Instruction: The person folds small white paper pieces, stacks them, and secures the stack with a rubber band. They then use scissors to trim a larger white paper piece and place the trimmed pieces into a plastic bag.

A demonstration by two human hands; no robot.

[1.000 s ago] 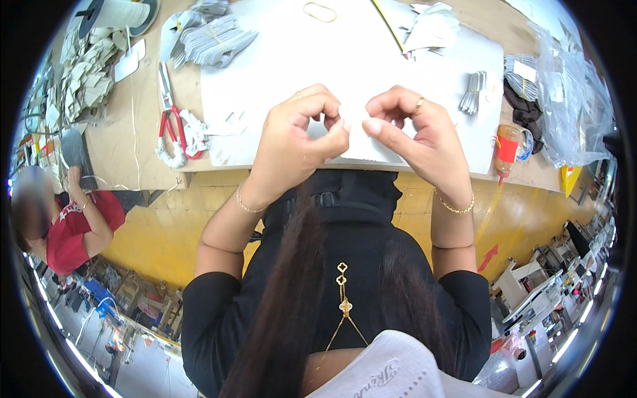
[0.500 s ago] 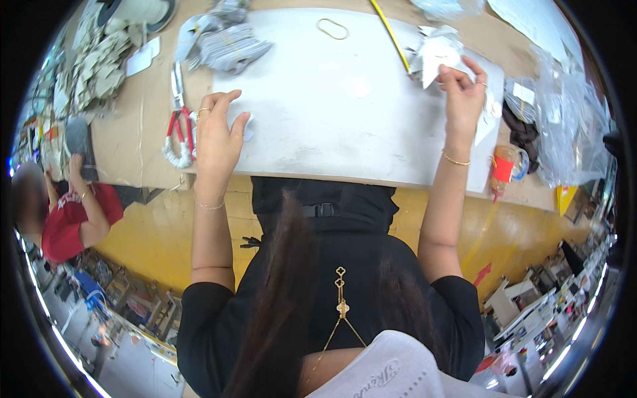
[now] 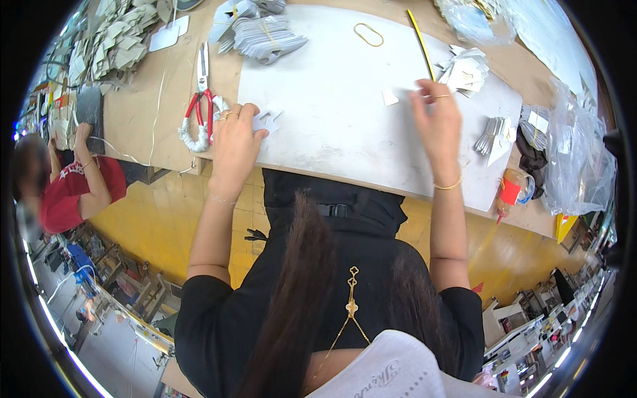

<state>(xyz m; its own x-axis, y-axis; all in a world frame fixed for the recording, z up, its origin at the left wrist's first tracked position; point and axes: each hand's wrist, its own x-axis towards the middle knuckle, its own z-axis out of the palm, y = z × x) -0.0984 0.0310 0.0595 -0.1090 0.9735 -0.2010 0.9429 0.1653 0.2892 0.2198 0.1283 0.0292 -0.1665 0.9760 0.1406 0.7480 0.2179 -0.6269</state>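
Observation:
My left hand (image 3: 236, 138) is low over the left edge of the white board (image 3: 332, 119), fingers bent and thumb apart. Small pale cut-out pieces (image 3: 267, 123) lie beside its thumb and fingertips, partly covered by the hand. My right hand (image 3: 438, 123) is above the board's right half, thumb and fingers apart with nothing visible between them. A small white piece (image 3: 390, 97) lies to its left. Beyond that hand is a loose fan of white and grey pieces (image 3: 466, 69); farther right sits a smaller stack of pieces (image 3: 494, 138).
Red-handled cutters (image 3: 201, 99) lie left of the board. Banded grey pieces (image 3: 269, 36), a rubber band (image 3: 369, 34) and a yellow pencil (image 3: 421, 43) are farther back. A red-labelled bottle (image 3: 509, 191) and plastic bags (image 3: 577, 152) stand right. A person in red (image 3: 86, 189) works at left.
My right hand has left the fanned pieces and come nearer; a small white piece now lies on the board. My left hand has shifted toward the cut-out pieces. The whole view has shifted.

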